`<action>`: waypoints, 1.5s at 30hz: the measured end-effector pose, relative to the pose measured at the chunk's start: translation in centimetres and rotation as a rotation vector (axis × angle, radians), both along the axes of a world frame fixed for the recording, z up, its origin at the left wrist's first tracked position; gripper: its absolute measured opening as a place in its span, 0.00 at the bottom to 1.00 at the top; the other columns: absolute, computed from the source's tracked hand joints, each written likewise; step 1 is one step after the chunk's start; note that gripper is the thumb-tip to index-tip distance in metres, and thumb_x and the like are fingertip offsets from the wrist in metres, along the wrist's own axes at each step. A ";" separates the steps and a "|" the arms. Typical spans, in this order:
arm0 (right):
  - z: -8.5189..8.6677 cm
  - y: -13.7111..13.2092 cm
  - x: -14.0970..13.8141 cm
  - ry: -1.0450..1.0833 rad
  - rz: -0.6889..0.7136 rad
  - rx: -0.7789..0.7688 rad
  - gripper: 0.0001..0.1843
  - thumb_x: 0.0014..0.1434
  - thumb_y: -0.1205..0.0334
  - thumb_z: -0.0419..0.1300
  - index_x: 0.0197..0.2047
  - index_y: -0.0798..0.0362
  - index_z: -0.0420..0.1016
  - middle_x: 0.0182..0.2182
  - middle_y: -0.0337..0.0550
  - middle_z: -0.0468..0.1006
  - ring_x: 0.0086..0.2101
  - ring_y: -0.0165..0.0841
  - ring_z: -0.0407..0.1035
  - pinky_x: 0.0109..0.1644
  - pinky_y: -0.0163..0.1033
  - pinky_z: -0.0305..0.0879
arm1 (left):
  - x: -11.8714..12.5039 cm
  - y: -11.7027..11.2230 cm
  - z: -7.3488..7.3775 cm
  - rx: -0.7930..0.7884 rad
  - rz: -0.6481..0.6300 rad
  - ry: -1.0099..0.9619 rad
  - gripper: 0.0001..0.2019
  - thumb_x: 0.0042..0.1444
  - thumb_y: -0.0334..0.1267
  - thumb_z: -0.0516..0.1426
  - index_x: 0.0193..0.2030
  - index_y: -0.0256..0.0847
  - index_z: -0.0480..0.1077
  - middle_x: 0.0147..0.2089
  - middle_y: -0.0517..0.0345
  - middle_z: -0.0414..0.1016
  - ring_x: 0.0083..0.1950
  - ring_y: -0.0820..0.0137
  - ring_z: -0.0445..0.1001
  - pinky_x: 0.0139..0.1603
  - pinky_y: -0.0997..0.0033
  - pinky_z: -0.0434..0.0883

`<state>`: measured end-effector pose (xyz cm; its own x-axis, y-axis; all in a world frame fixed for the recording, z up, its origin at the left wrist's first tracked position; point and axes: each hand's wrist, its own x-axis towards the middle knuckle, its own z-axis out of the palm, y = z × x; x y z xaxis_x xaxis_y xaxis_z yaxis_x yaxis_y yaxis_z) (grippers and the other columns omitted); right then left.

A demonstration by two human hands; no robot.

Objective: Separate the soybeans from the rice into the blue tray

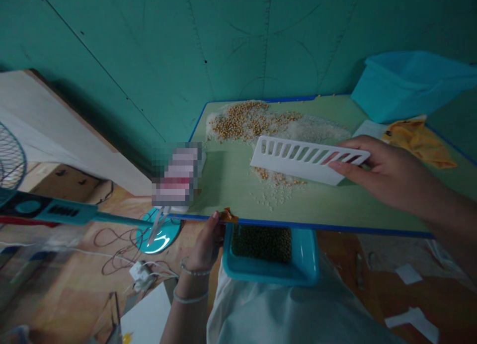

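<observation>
My right hand (367, 160) grips the right end of a long white slotted plastic piece (294, 160), thumb in front. The piece is tilted over the table, among spilled grains. Behind it lies a wide pile of tan, soybean-like beans (242, 118) and white rice-like grains (316, 129). A smaller mixed scatter (276, 185) lies on its near side. At the table's front edge, my left hand (208, 239) is closed with its thumb up, beside a teal basin (272, 273); its other fingers are mostly hidden. Small dark green beans (261, 242) fill much of the basin, which sits below the edge over my lap.
The pale green table (354, 205) has a blue rim with brown tape (228, 215) on it. A teal bin (406, 88) and a yellow cloth (421, 142) are at the back right. A blurred-out item (177, 177), a fan (55, 208) and cables stand left.
</observation>
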<state>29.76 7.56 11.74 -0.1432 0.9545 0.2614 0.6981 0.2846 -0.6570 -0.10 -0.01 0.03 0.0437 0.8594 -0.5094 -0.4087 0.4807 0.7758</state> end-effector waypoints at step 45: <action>0.3 -4.7 -0.5 -0.067 0.255 0.092 0.20 0.64 0.41 0.52 0.34 0.45 0.75 0.26 0.38 0.83 0.24 0.32 0.78 0.24 0.30 0.73 | 0.3 0.0 0.5 -0.039 0.056 -0.034 0.27 0.25 0.63 0.70 0.27 0.42 0.80 0.18 0.64 0.77 0.20 0.69 0.70 0.23 0.72 0.61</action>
